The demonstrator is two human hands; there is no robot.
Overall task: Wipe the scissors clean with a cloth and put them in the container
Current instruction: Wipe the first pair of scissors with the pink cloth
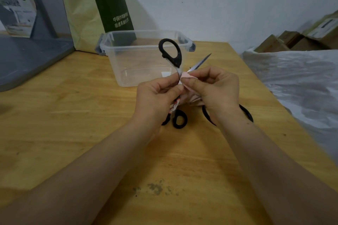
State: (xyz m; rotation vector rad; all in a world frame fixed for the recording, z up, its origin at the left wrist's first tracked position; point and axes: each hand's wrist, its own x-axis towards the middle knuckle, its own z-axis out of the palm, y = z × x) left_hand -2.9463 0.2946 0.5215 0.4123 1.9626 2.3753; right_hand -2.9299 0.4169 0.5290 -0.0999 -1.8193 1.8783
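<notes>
1. I hold the black-handled steel scissors (173, 56) up over the yellow wooden table (73, 115). They are just on the near side of the clear plastic container with grey clips (128, 71). I think keeping them close to the box will make the drop short.
2. My left hand (157, 97) grips the scissors near the middle, where the blades meet. Its fingers are curled and clamped on them. This keeps the scissors from moving while I rub.
3. One handle loop sticks up on the far side. One shiny blade points up and to the right, so it is bare for wiping.
4. My right hand (217, 87) pinches the small pink cloth (188, 76) tight against that blade with thumb and first finger. I think I am in the wiping step.
5. Both arms come in from the near edge and meet in the middle, with the hands lifted off the table.
6. The container has no lid on, and the scissors are not in it yet.
7. More black loops (180, 118) lie under my hands. I cannot tell if they are another pair.
</notes>
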